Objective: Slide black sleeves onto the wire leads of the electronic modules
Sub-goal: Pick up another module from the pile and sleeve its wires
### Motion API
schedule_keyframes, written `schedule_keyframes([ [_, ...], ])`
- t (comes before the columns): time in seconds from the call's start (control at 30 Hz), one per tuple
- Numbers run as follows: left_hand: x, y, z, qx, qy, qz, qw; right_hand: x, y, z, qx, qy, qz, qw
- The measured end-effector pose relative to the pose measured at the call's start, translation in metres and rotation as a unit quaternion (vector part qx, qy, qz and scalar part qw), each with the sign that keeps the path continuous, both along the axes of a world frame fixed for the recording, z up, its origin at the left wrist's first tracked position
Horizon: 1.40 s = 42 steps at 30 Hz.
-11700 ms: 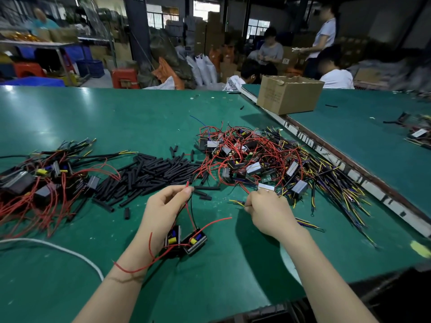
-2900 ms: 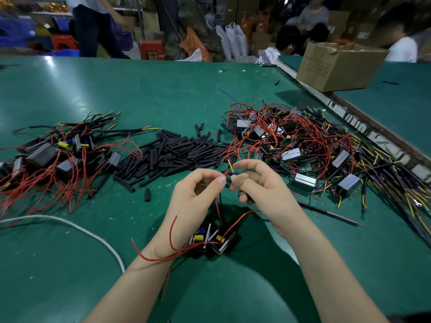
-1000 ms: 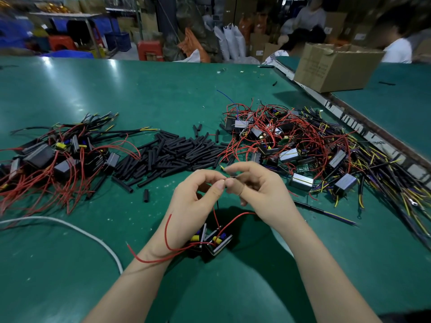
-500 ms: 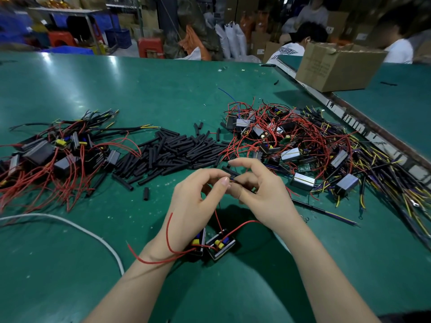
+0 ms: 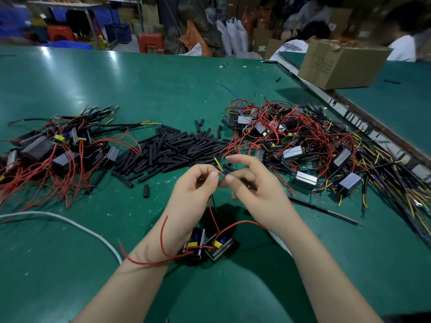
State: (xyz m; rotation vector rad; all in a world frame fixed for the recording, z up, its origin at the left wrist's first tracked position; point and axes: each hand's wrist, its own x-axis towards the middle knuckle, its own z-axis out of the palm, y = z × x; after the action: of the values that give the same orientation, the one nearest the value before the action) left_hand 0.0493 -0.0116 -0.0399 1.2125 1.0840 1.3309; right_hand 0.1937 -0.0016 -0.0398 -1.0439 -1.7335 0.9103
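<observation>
Left hand (image 5: 193, 190) and right hand (image 5: 254, 190) meet fingertip to fingertip, pinching a yellow-tipped wire lead (image 5: 218, 163); the black sleeves (image 5: 177, 148) lie just beyond.

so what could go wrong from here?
1. The left hand and right hand pinch thin leads at the very tips; a slip might fray the ends before a sleeve goes on.
2. A red wire loops over the left wrist, so lifting may drag the two modules.
3. The sleeve pile abuts the tangled modules; reaching could snag wires.
</observation>
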Motion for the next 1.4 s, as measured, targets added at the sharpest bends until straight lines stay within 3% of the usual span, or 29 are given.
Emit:
schedule_keyframes([
  [0.17,0.001,0.0,-0.004,0.051,0.083,0.049,0.994,-0.004,-0.002,0.007,-0.121,0.092,-0.02,0.988],
  [0.3,0.0,-0.001,-0.006,0.224,0.263,0.118,0.931,0.0,-0.001,0.01,-0.214,0.153,-0.004,0.965],
  [0.4,-0.001,0.0,-0.007,0.289,0.317,0.129,0.894,0.006,0.001,0.013,-0.241,0.176,0.003,0.955],
  [0.53,-0.002,0.0,-0.008,0.307,0.339,0.126,0.88,0.007,0.001,0.013,-0.235,0.162,0.017,0.958],
  [0.7,-0.003,0.001,-0.01,0.268,0.339,0.101,0.896,0.006,0.0,0.014,-0.22,0.145,0.008,0.965],
  [0.97,-0.005,0.0,-0.009,0.19,0.322,0.063,0.925,0.004,0.0,0.011,-0.104,0.067,-0.042,0.991],
  [1.17,-0.006,0.002,-0.006,0.054,0.203,0.018,0.978,0.005,0.001,0.012,-0.123,0.098,-0.034,0.987],
  [1.4,-0.008,0.003,-0.008,0.021,0.196,-0.01,0.98,0.006,0.002,0.012,-0.132,0.117,-0.038,0.984],
])
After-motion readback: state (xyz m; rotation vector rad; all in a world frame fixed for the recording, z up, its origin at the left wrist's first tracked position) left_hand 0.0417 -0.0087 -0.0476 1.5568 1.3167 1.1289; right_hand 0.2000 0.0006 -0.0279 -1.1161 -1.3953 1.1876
